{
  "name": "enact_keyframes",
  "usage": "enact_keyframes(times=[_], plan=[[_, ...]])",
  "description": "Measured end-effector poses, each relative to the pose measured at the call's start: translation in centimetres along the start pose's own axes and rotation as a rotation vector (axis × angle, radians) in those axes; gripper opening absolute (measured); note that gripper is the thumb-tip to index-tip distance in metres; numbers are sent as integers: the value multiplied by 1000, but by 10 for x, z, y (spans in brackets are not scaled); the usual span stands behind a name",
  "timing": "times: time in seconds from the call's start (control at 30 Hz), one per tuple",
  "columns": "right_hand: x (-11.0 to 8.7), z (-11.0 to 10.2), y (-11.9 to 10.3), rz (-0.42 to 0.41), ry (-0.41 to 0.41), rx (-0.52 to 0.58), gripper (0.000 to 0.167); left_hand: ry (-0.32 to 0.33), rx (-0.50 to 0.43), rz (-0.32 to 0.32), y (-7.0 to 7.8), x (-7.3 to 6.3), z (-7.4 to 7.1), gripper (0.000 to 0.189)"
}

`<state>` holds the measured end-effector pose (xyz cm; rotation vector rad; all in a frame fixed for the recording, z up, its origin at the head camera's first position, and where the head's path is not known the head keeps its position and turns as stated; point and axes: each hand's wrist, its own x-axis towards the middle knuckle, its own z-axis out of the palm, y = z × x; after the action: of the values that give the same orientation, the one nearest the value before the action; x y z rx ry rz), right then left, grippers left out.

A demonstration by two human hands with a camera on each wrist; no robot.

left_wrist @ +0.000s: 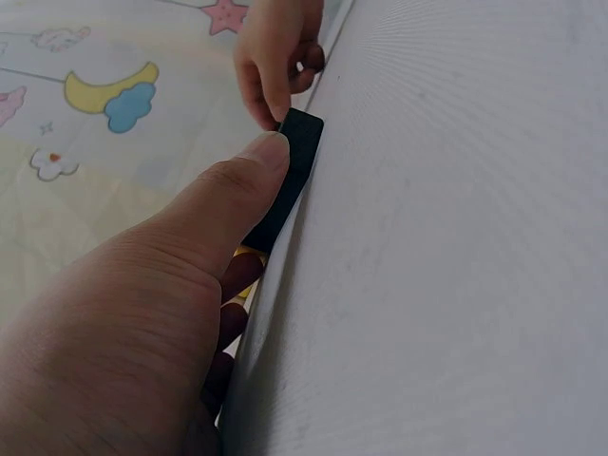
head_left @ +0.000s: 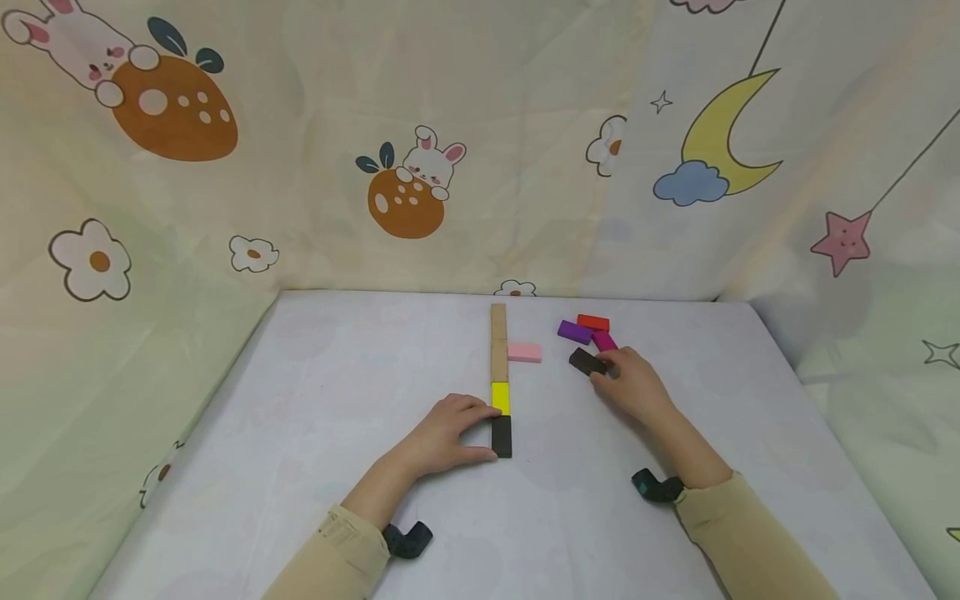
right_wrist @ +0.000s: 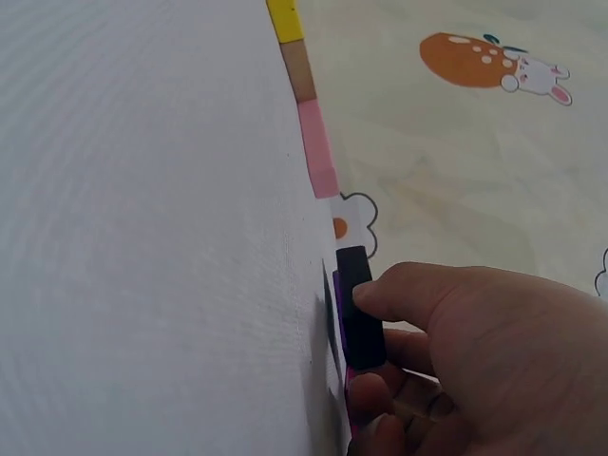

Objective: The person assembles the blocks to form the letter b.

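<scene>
A line of blocks runs toward the back of the table: a black block (head_left: 502, 437) at the near end, then a yellow block (head_left: 500, 398), then two wooden blocks (head_left: 498, 358). My left hand (head_left: 450, 433) spans the near black block, thumb at its near end and index finger where it meets the yellow one. In the left wrist view, the thumb (left_wrist: 233, 180) lies against this block. Farther right, my right hand (head_left: 633, 385) pinches a second black block (right_wrist: 356, 313) between thumb and fingers, tilted close over the table. A pink block (head_left: 524, 352) lies crosswise beside the wooden blocks.
Just behind the right hand lie a purple block (head_left: 574, 332), a red block (head_left: 593, 322) and a magenta block (head_left: 603, 341), close together. A printed cloth (head_left: 315, 183) stands around the back and sides of the white table (head_left: 337, 358).
</scene>
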<state>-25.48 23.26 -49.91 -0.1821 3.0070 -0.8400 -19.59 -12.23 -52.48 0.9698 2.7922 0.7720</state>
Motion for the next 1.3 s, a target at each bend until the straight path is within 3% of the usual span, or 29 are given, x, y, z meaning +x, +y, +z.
enact_keyframes(times=[0.4,0.83,1.3], plan=[[7,-1,-8,-88,-30,70,40,-1,3,2,-1,-1,0,62],[22,4,-17,-10,-123,119,41,-10,4,-5,-2,-1,2,62],[26,13,-24,-16,-91,101,39,7,7,21,-2,-1,1,62]])
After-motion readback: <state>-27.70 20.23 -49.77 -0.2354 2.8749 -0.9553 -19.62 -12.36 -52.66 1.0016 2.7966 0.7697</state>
